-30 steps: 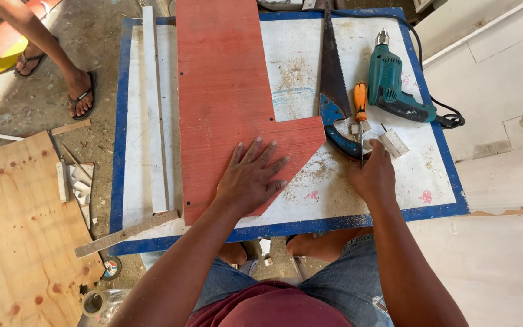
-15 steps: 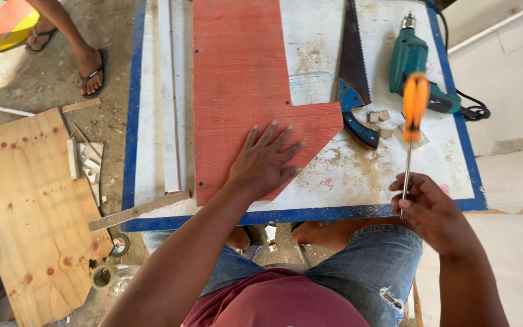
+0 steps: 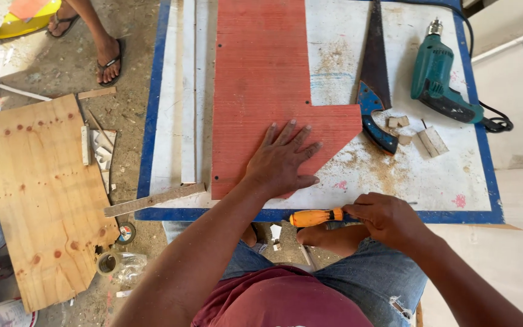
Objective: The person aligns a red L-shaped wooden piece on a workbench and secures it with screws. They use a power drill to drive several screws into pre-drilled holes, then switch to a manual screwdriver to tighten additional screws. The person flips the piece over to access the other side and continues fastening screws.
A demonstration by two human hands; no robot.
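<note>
One red board (image 3: 267,91) lies flat on the counter (image 3: 394,175), pinned under my left hand (image 3: 282,160), fingers spread wide. My right hand (image 3: 385,219) has dropped from upright to the counter's near edge, its grip closed around the orange-handled screwdriver (image 3: 316,217), now level. Saw (image 3: 375,79) and drill (image 3: 440,82) rest beyond.

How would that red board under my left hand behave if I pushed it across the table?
The red board looks flat and rigid, so it would probably slide as one piece. Sawdust nearby may ease sliding. The left hand pressing flat likely pins it.
</note>
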